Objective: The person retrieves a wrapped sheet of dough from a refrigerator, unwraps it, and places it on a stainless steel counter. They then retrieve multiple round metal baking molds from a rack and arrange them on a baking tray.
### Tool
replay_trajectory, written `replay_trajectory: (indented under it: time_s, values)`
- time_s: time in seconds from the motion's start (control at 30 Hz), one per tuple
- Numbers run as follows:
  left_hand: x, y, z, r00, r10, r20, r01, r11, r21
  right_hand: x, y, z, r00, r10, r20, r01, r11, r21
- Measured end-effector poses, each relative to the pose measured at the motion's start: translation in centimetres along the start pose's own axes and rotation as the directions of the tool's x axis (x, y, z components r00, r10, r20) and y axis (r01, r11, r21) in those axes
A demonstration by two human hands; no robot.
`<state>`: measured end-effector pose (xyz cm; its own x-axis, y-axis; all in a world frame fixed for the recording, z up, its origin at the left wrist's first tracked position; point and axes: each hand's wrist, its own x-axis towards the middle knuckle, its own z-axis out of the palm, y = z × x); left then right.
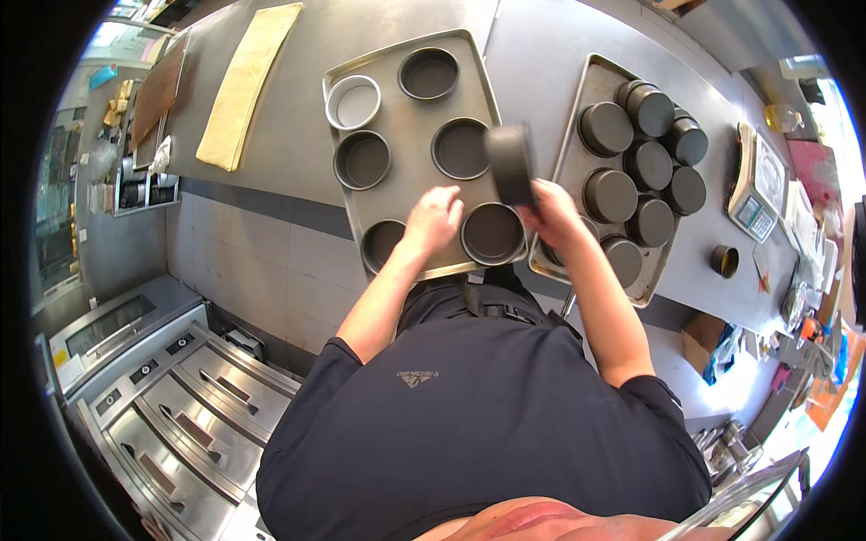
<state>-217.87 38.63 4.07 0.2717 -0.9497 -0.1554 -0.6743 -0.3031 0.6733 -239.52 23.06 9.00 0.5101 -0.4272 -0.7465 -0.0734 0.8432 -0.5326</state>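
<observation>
My right hand holds a dark round cake tin, tilted on its side and blurred, above the right edge of a metal baking tray. Over the same tray my left hand holds nothing, its fingers loosely bent. Several dark round tins stand upright on this tray, among them one near the front right corner and one at the back. A light silver tin stands at the back left. On a second tray to the right, several dark tins are grouped bottom up, some stacked.
A folded yellow cloth lies on the steel worktop at the left. Farther right are a digital scale and a small dark cup. A steel deck oven stands at the lower left, and a cardboard box below the worktop.
</observation>
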Motion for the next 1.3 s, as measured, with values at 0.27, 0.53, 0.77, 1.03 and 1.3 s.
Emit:
replay_trajectory:
  time_s: [0.27,0.53,0.77,1.03,1.3]
  values:
    - [0.5,-8.3,-8.1,0.977,-0.018,-0.214,0.072,0.966,0.247,13.3,-0.2,16.5,0.926,-0.358,-0.115,0.173,0.676,-0.716]
    - [-0.8,-8.6,-10.2,0.983,-0.121,-0.135,0.131,0.989,0.068,16.4,-4.9,19.6,0.904,-0.428,-0.006,-0.007,-0.002,-1.0]
    - [8.1,-15.2,-14.5,0.861,-0.393,-0.323,0.329,0.914,-0.236,19.5,-6.5,19.3,0.881,-0.472,-0.031,-0.008,0.051,-0.999]
    - [14.2,-23.0,-13.0,0.885,-0.387,-0.258,0.18,0.796,-0.578,13.7,-7.9,7.7,0.619,-0.782,-0.068,0.427,0.408,-0.807]
    - [9.2,-15.2,-11.3,0.886,-0.277,-0.372,0.11,0.905,-0.412,2.9,-14.1,-20.0,-0.053,-0.966,-0.255,-0.425,0.253,-0.869]
